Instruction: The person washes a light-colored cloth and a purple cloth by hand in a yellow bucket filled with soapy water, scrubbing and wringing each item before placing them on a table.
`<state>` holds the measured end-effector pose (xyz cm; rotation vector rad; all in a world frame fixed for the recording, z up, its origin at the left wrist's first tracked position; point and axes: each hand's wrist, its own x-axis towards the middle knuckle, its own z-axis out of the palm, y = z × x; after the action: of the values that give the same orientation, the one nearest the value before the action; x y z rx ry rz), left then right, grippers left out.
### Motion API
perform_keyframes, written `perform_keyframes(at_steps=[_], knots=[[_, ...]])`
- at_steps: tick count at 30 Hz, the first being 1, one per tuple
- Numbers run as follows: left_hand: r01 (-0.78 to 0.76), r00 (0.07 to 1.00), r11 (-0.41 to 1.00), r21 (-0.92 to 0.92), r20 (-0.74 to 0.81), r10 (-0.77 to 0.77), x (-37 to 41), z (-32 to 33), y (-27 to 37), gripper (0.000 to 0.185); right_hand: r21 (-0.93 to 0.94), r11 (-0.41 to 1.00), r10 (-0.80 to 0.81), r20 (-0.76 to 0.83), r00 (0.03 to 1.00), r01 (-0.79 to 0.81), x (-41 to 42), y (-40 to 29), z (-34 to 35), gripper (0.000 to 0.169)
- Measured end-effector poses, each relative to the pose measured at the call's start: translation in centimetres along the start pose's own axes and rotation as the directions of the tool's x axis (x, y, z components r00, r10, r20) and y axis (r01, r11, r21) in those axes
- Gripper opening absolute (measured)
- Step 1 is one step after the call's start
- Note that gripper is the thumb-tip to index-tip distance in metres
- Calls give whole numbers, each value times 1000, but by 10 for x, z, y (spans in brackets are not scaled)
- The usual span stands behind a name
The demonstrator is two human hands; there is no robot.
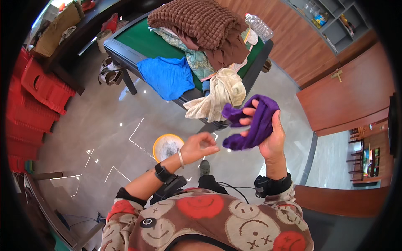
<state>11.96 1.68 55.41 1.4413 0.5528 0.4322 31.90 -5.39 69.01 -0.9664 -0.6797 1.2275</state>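
My right hand [270, 138] holds a purple cloth [262, 122], which is draped over the palm and bunched around the fingers. Two loose ends of it point left. Just left of the cloth is my left hand [203, 146], slightly blurred, its fingers curled and a gap before the thumb; I see nothing in it. Beyond both hands a cream cloth [224, 94] hangs over the corner of a green-topped table [132, 36]. A blue cloth [168, 77] lies over the table's near edge, left of the cream one.
On the table sits a folded brown quilt [198, 22] over patterned bedding [198, 61], with a plastic bottle [259, 26] behind. A yellow-rimmed basin [168, 147] with greyish contents stands on the floor. Red plastic stools [31, 109] are stacked left; a wooden door [345, 84] is right.
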Motion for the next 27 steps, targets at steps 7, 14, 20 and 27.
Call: perform_keyframes(at_steps=[7, 14, 20, 27], knots=[[-133, 984, 990, -41, 117, 137, 18, 32, 48, 30, 21, 983, 181, 100, 978, -184, -9, 17, 10, 62], [-268, 944, 962, -50, 189, 272, -2, 24, 54, 20, -322, 876, 222, -395, 891, -360, -39, 11, -48, 46], [60, 998, 709, -703, 63, -21, -13, -2, 55, 28, -357, 929, -115, -538, 835, -102, -51, -8, -72, 28], [85, 994, 727, -681, 4, -112, -13, -12, 57, 32, -359, 929, -153, -581, 799, -83, -86, 2, -130, 9]])
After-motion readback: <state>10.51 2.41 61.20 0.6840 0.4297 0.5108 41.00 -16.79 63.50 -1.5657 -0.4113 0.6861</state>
